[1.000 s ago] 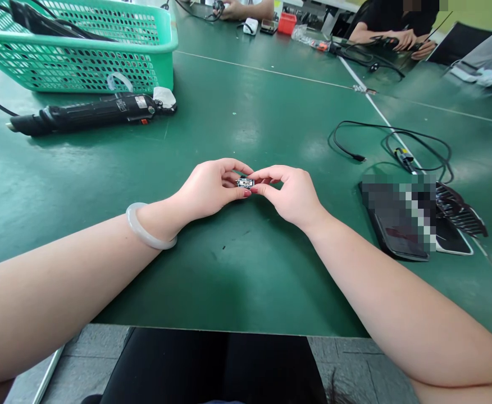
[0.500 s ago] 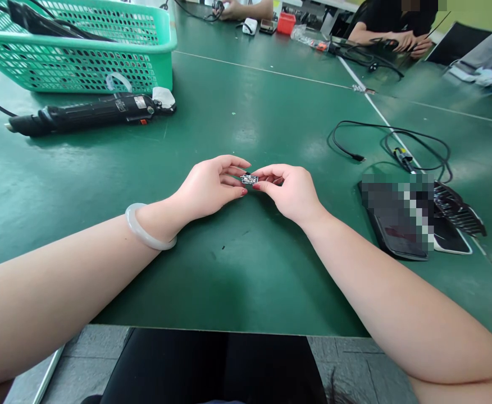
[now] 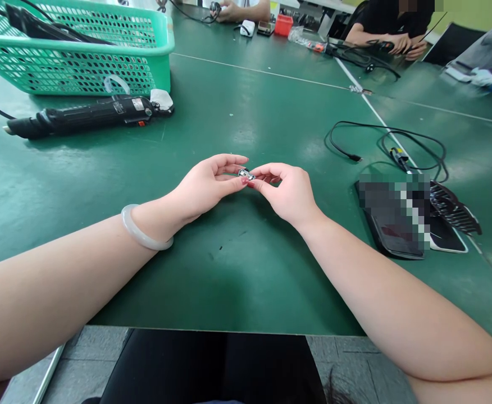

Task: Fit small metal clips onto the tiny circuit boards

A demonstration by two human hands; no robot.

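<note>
A small black-and-silver part (image 3: 246,174) is held between the fingertips of both hands, above the green table (image 3: 237,280). My left hand (image 3: 210,182), with a pale bangle on its wrist, has its thumb against the part's near side and its fingers behind it. From the right, my right hand (image 3: 288,191) pinches the part's right end between thumb and index finger. The part is tilted slightly, and its fine details are too small to make out.
A green basket (image 3: 81,62) stands back left, with a black electric screwdriver (image 3: 90,115) before it. At right lie phones (image 3: 391,224) and a coiled black cable (image 3: 414,134). People's hands (image 3: 406,45) work at the far side near a red box (image 3: 283,25).
The part has tilted, its right end now lower. My left thumb has moved from below the part onto it. The whole view has shifted slightly.
</note>
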